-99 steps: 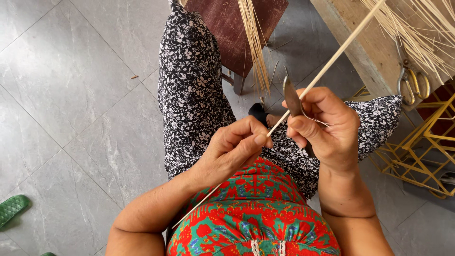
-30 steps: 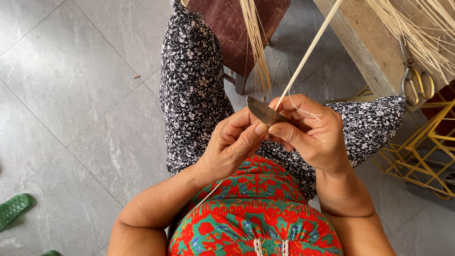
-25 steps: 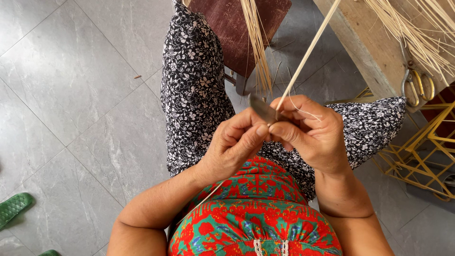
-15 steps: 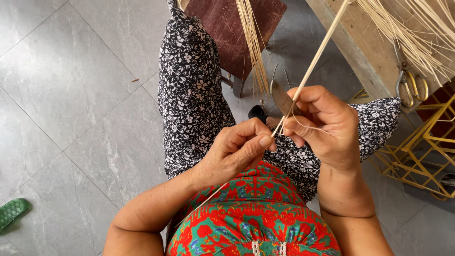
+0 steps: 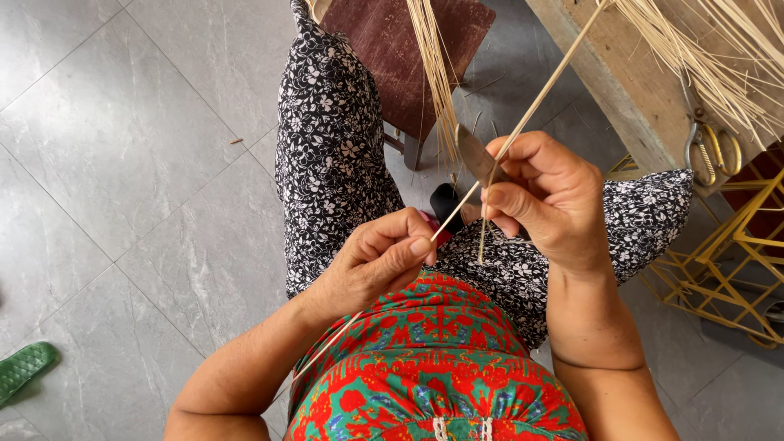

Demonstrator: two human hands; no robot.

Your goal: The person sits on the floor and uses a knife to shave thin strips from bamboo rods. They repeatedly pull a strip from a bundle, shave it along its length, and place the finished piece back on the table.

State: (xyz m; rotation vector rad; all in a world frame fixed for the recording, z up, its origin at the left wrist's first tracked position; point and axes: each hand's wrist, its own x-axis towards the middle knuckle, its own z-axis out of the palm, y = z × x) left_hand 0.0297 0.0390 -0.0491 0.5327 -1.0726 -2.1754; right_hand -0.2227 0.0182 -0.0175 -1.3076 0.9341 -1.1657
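Landmark is the thin pale cane strip (image 5: 523, 131), running diagonally from the lap up to the top right. Nearest the camera, below the strip's low end, red-green patterned top (image 5: 433, 384) and both forearms. Left hand (image 5: 371, 261) closed in a pinch, thumb and forefinger clamped on the strip at its lower part; the strip's tail passes under the hand and out beside the left forearm. Just up the strip, right hand (image 5: 547, 196) closed around a small knife, grey blade (image 5: 475, 155) sticking up and lying against the strip just left of it; a short sliver hangs below this hand. Under both hands, black-and-white floral trousers (image 5: 327, 147). Strip looks light, springy, stiff along its length but likely to snap or split if bent hard, edges maybe sharp; best held where the left hand has it, pinched close to the blade so it doesn't whip. Further off, left of the strip's upper part, hanging bundle of the same pale strips (image 5: 433, 73) in front of a dark red-brown stool (image 5: 392, 49). Right of the strip, wooden bench (image 5: 629, 82) with loose strips and scissors (image 5: 706, 147) on its edge, yellow wire rack (image 5: 727, 261) below. Far left on grey tile floor (image 5: 122, 163), green sandal (image 5: 24, 367).
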